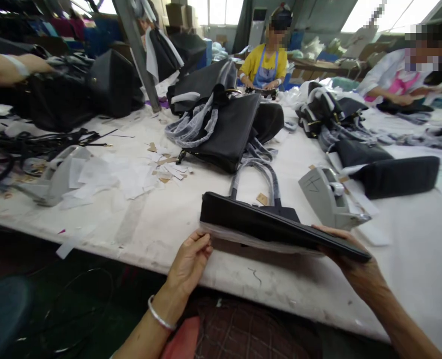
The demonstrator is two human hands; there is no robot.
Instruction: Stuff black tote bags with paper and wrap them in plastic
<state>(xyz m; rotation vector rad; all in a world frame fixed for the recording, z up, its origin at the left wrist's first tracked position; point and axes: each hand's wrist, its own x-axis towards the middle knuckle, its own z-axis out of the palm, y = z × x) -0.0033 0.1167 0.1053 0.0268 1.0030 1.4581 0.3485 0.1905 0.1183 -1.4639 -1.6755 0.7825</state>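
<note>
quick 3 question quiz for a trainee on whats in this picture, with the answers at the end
1. Multiple choice: which of the person's hands holds the right-hand end of the black handbag? A) left B) right C) neither
2. True or false: the two handles are bare, with no wrapping on them.
3. Fill in: a silver ____ circles the wrist of the left hand.

Key
1. B, the right hand.
2. False: clear plastic film covers much of their length.
3. bangle
</note>
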